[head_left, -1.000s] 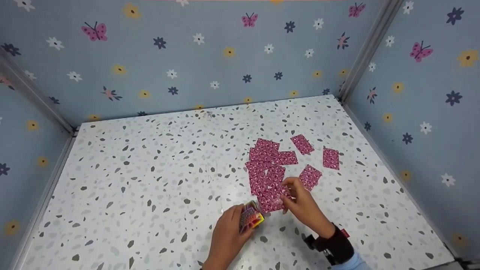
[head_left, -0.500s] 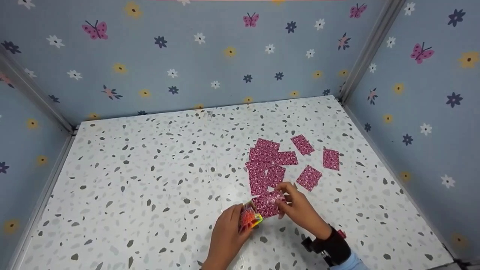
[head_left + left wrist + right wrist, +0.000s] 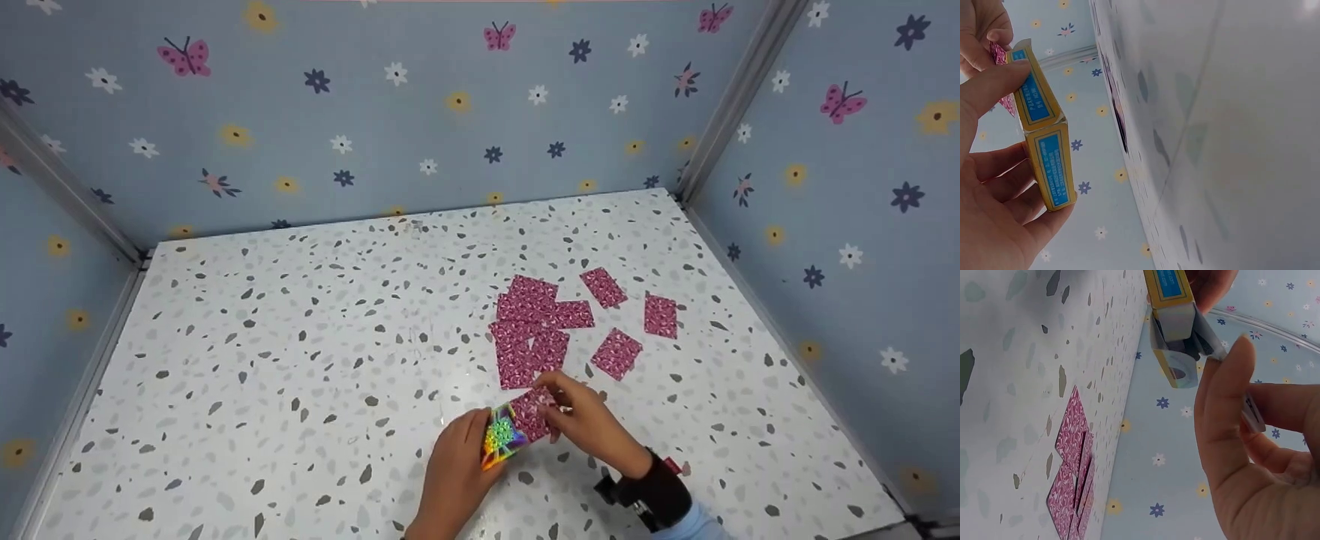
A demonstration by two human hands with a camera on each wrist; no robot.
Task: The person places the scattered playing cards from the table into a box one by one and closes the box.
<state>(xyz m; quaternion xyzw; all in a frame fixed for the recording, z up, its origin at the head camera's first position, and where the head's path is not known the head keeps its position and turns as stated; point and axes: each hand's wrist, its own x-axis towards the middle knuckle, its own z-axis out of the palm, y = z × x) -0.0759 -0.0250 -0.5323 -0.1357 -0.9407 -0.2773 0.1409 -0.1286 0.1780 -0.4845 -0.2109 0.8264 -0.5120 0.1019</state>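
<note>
In the head view my left hand [image 3: 456, 461] grips a small card box [image 3: 502, 436] with a shiny rainbow front. Its yellow sides with blue printed panels show in the left wrist view, where the thumb lies on one side and the fingers on another. My right hand [image 3: 592, 427] pinches a card [image 3: 531, 414] with a pink swirled back, right at the box's end. The right wrist view shows the box flap [image 3: 1179, 368] folded out at that open end, and the thumb [image 3: 1233, 371] beside it. The fingers hide much of the card there.
Several pink-backed cards [image 3: 517, 352] lie overlapping on the speckled white table [image 3: 300, 337], beyond the hands. To their right lie three separate cards, one of them a tilted card [image 3: 617, 354]. Flowered panels [image 3: 420, 120] enclose the table at the back and sides.
My right hand has moved left and slightly nearer with the pink-backed card, bringing it up to the box's end. The box has tilted, showing more of its shiny front. The cards on the table stay put.
</note>
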